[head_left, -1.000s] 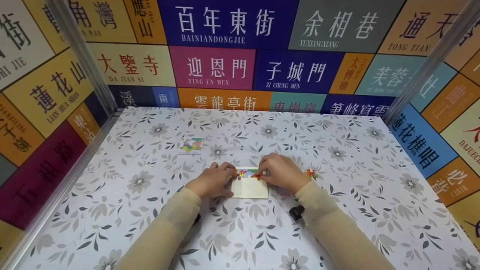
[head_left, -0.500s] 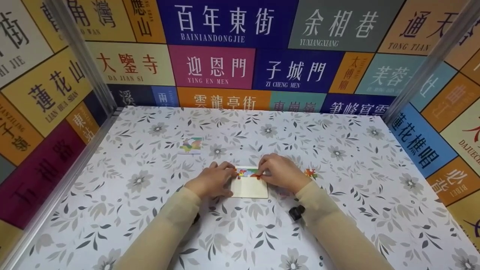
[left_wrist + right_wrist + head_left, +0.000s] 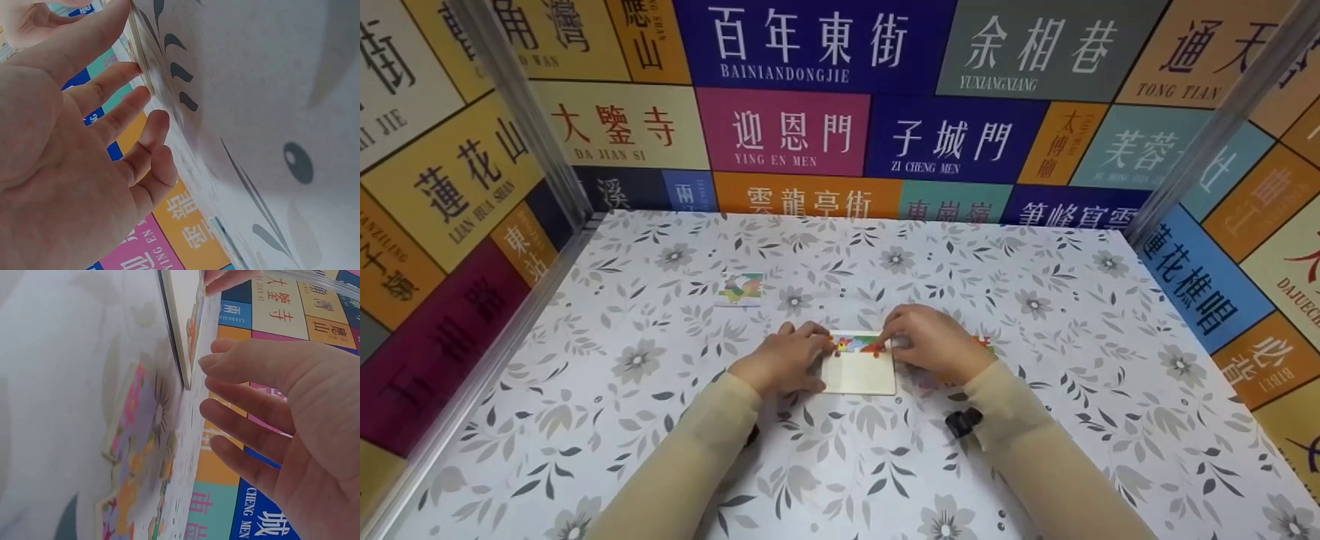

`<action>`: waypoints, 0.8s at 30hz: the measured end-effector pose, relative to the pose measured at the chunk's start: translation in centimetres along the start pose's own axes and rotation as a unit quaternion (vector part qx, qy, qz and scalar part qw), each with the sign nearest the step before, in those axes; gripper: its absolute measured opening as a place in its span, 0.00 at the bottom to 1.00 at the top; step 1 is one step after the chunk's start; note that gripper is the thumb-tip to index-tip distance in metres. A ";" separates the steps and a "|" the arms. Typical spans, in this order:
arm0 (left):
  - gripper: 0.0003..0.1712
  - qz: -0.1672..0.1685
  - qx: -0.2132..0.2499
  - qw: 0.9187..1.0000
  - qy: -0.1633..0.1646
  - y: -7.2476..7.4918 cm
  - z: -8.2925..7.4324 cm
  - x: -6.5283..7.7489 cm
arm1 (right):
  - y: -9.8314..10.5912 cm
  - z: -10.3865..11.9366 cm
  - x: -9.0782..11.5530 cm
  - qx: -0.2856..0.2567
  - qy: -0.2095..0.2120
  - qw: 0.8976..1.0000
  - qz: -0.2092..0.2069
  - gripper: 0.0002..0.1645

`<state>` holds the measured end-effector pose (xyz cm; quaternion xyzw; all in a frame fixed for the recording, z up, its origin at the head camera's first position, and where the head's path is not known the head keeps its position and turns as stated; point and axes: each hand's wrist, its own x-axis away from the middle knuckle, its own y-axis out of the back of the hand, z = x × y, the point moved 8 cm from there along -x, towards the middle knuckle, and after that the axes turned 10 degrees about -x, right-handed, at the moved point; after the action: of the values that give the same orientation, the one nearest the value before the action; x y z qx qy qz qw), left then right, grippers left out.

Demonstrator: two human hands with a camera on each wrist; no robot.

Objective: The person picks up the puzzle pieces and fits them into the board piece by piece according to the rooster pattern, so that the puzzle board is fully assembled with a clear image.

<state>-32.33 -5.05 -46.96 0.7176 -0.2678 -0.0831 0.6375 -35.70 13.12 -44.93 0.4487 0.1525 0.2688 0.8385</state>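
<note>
A pale puzzle board (image 3: 859, 373) lies flat in the middle of the table. A strip of colourful jigsaw pieces (image 3: 856, 344) fills its upper edge; the rest of its surface is bare. My left hand (image 3: 784, 360) braces the board's left edge, thumb low and fingers near the upper corner. In the left wrist view its fingers (image 3: 115, 121) reach the board's rim. My right hand (image 3: 934, 341) is at the upper right corner. In the right wrist view, the right hand's loosely bent fingers (image 3: 247, 413) show nothing between them; whether a fingertip touches a piece is unclear.
Loose jigsaw pieces (image 3: 126, 455) lie right of the board, partly under my right hand in the head view. A small printed picture card (image 3: 739, 289) lies farther back on the left. Sign-printed panels (image 3: 802, 131) wall in the flower-patterned table (image 3: 840, 262).
My right hand has shifted slightly right and back from the orange piece at the board's upper right, showing more of that piece. The left hand and the board have hardly moved.
</note>
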 end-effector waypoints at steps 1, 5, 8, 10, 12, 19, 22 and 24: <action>0.31 0.000 0.001 1.000 0.000 0.0 0.0 0.0 | 0.2 -0.1 0.1 -0.001 -0.003 1.000 -0.002 0.11; 0.31 -0.001 0.003 1.000 0.001 0.1 0.0 0.1 | 0.5 -0.5 0.5 0.002 -0.005 1.000 -0.007 0.14; 0.31 -0.001 0.005 1.000 0.001 0.0 0.0 0.1 | 0.6 -0.9 0.7 0.002 -0.009 1.000 -0.007 0.13; 0.31 0.000 0.005 1.000 0.002 0.0 0.0 0.1 | 0.7 -1.1 0.9 0.008 -0.011 1.000 -0.008 0.12; 0.32 0.002 0.003 1.000 0.002 -0.1 0.0 0.0 | 0.8 -1.3 1.1 0.013 -0.012 1.000 -0.013 0.12; 0.32 0.004 -0.001 1.000 -0.003 0.0 -0.1 -0.2 | 1.5 -2.3 1.7 0.012 -0.018 0.999 -0.030 0.12; 0.32 0.005 0.001 1.000 -0.002 0.0 0.0 -0.1 | 1.7 -2.6 1.9 0.015 -0.012 0.999 -0.034 0.11; 0.32 0.007 0.005 1.000 0.000 -0.1 0.0 -0.1 | 1.7 -2.8 2.0 0.017 -0.011 0.999 -0.035 0.10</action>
<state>-32.40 -4.98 -47.07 0.7188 -0.2732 -0.0776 0.6346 -36.00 16.96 -45.05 0.4600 0.1637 0.2323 0.8412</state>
